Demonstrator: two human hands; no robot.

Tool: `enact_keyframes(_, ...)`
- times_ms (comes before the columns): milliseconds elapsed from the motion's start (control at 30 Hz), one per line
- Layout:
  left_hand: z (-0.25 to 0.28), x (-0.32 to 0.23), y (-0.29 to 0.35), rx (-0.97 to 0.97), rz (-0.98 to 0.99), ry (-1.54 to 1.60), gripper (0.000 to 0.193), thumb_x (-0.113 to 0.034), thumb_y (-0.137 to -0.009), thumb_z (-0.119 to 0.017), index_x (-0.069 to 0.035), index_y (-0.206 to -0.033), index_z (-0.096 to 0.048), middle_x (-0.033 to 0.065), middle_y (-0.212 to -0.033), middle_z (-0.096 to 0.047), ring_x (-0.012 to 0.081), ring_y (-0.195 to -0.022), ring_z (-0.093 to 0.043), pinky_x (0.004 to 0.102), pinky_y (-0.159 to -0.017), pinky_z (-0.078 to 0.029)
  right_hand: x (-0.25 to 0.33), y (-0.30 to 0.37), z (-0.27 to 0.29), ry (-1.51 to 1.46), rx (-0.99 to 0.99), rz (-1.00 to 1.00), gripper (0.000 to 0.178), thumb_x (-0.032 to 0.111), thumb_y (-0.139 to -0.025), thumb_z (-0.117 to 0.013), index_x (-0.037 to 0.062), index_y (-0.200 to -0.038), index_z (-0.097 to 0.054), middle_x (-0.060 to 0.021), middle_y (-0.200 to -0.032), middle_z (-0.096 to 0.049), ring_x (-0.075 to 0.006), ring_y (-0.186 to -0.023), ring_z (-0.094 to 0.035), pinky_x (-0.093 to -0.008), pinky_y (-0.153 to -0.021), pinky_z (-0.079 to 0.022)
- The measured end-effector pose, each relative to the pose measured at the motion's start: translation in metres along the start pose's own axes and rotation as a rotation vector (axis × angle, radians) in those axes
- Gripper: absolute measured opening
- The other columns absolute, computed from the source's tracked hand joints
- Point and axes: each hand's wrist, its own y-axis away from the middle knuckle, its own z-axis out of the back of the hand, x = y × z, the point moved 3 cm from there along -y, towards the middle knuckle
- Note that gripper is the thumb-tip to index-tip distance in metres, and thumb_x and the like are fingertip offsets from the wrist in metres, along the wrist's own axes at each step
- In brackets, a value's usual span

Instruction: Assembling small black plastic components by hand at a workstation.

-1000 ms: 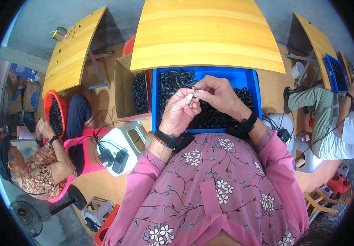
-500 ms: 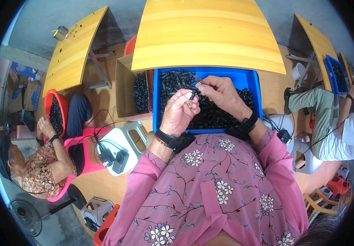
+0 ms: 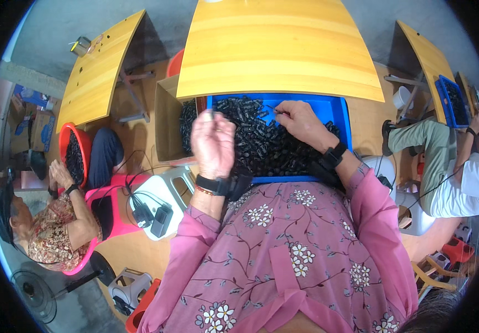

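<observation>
Over the blue tray (image 3: 336,108) on your lap, your right hand (image 3: 300,123) rests on the heap of black parts (image 3: 261,147), fingers pinched on one of them. Your left hand (image 3: 213,144) is raised near the tray's left edge, fingers curled around a small pale piece (image 3: 210,115). Beside it stands a cardboard box (image 3: 167,119).

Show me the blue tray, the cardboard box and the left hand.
blue tray (image 3: 336,108): head view, bare right inner wall.
cardboard box (image 3: 168,119): head view, its left side wall.
left hand (image 3: 213,145): head view, back of the hand.
</observation>
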Motion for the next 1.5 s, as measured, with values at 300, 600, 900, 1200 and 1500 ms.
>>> enact_keyframes(300, 0.026, -0.038, -0.012, -0.550, -0.405, -0.179, 0.060, -0.011, -0.097, -0.057, -0.006, -0.146, -0.023, 0.0176, -0.122, -0.051, 0.0229, -0.093, -0.060, 0.0404, -0.085, -0.053, -0.010, -0.022, -0.024, 0.305, 0.114, 0.098, 0.017, 0.010, -0.082, -0.066, -0.0033, -0.093, -0.066, -0.0263, -0.088, -0.066, -0.0426, -0.090, -0.064, -0.0503, -0.079, -0.051)
enact_keyframes(600, -0.017, -0.008, 0.003, -0.055, -0.286, -0.491, 0.020, -0.010, -0.096, -0.062, -0.003, -0.114, -0.059, 0.0105, -0.094, -0.066, 0.0143, -0.071, -0.061, 0.0271, -0.062, -0.051, -0.013, -0.017, -0.011, 0.180, 0.100, 0.026, 0.013, 0.009, -0.081, -0.066, -0.0013, -0.089, -0.065, -0.0251, -0.088, -0.067, -0.0431, -0.087, -0.064, -0.0476, -0.076, -0.051)
enact_keyframes(900, -0.013, 0.017, 0.012, -0.013, -0.107, -0.536, 0.019, -0.010, -0.095, -0.063, -0.003, -0.113, -0.059, 0.0088, -0.094, -0.066, 0.0106, -0.068, -0.059, 0.0237, -0.058, -0.050, -0.019, -0.020, -0.016, 0.197, 0.132, 0.014, 0.016, 0.008, -0.078, -0.068, -0.0034, -0.090, -0.065, -0.0233, -0.082, -0.067, -0.0398, -0.081, -0.066, -0.0450, -0.072, -0.051)
enact_keyframes(1200, -0.015, 0.022, 0.014, 0.023, -0.012, -0.629, 0.019, -0.009, -0.095, -0.063, -0.002, -0.113, -0.060, 0.0089, -0.094, -0.066, 0.0101, -0.067, -0.059, 0.0229, -0.058, -0.049, -0.010, -0.011, -0.006, 0.079, 0.137, -0.037, 0.016, 0.009, -0.077, -0.068, -0.0035, -0.086, -0.064, -0.0218, -0.079, -0.066, -0.0371, -0.077, -0.066, -0.0433, -0.069, -0.051)
enact_keyframes(1500, -0.015, 0.025, 0.015, -0.008, 0.057, -0.697, 0.017, -0.009, -0.095, -0.063, -0.002, -0.111, -0.060, 0.0075, -0.093, -0.066, 0.0087, -0.066, -0.058, 0.0216, -0.056, -0.049, -0.021, -0.011, -0.005, 0.113, 0.020, 0.030, 0.013, 0.009, -0.081, -0.068, -0.0015, -0.088, -0.064, -0.0228, -0.086, -0.065, -0.0409, -0.088, -0.064, -0.0456, -0.076, -0.050)
